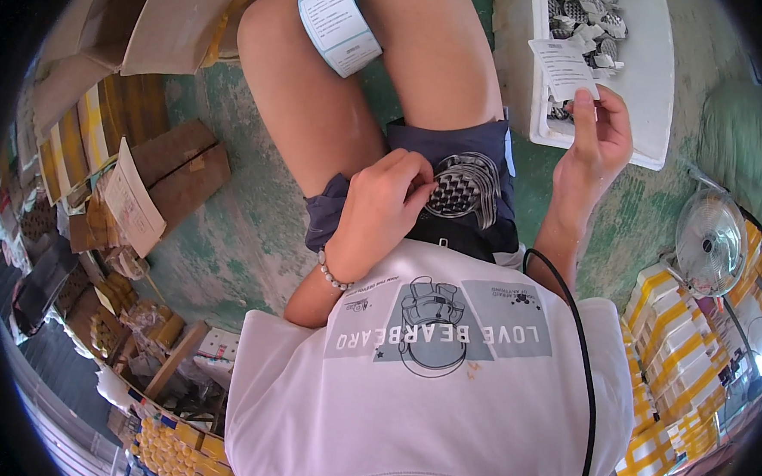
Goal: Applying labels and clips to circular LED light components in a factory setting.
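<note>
Head view: right hand [597,142] grip pinches label [565,68]; left hand [385,205] fingers packet [463,186].

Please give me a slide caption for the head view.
Left hand fingers a silver packet on the lap; right hand lifts a label.

Head view: 1 fisheye camera, looking steeply down, close above the white printed cotton T-shirt [442,396]; lap just beyond.

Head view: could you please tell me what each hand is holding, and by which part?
Right hand pinches a white label by its lower edge; left hand grips a silver packet at its left edge.
</note>
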{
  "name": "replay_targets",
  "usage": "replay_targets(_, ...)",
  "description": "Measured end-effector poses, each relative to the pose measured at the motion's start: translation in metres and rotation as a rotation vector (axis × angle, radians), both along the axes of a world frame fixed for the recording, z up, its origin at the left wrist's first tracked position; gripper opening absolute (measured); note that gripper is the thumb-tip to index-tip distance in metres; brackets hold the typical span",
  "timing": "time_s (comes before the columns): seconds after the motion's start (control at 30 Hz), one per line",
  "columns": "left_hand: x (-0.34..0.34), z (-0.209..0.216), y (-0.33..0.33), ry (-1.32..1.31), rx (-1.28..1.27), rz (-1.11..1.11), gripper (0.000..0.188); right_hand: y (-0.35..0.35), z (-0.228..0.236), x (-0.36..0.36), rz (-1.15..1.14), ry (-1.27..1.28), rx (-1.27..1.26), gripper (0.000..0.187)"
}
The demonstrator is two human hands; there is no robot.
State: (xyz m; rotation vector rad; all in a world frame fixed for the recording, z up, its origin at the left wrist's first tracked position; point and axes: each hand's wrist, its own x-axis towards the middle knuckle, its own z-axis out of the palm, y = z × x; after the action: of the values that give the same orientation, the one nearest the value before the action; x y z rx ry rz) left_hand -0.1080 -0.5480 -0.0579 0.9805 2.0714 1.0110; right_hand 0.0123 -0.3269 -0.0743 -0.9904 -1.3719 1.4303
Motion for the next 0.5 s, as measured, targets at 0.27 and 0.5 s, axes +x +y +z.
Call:
replay_targets(0.27,-0.009,0.026,-0.014,-0.063,0.009,-0.133,0.015,0.0,0.002,-0.001,-0.02,-0.023,-0.015,0.018)
replay_targets(0.5,-0.031,0.041,-0.03,-0.675,0.062,-0.005,0.015,-0.003,-0.003,-0.005,0.014,0.064,0.024,0.015)
